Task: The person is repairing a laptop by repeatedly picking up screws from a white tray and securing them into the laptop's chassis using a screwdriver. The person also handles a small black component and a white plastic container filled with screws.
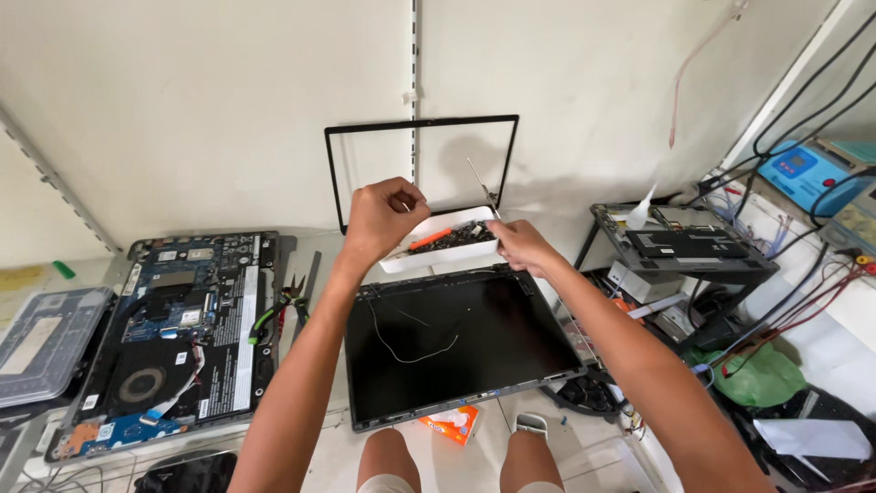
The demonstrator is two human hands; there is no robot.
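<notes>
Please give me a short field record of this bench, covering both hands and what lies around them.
left hand: above the white tray, fingers bunched; whether it pinches anything cannot be told
right hand: at the tray's right end, holding a thin metal tool
tray: small dark parts and an orange item
lid: dark laptop lid lying open, loose wire on it
bezel: leaning on the wall
laptop base: opened, at left
pliers: beside the base

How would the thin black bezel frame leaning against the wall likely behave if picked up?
The bezel frame is probably light and floppy: only a thin open outline. It may twist or snap if gripped by one side. Merely leaning on the wall, it could slide down when nudged.
</notes>
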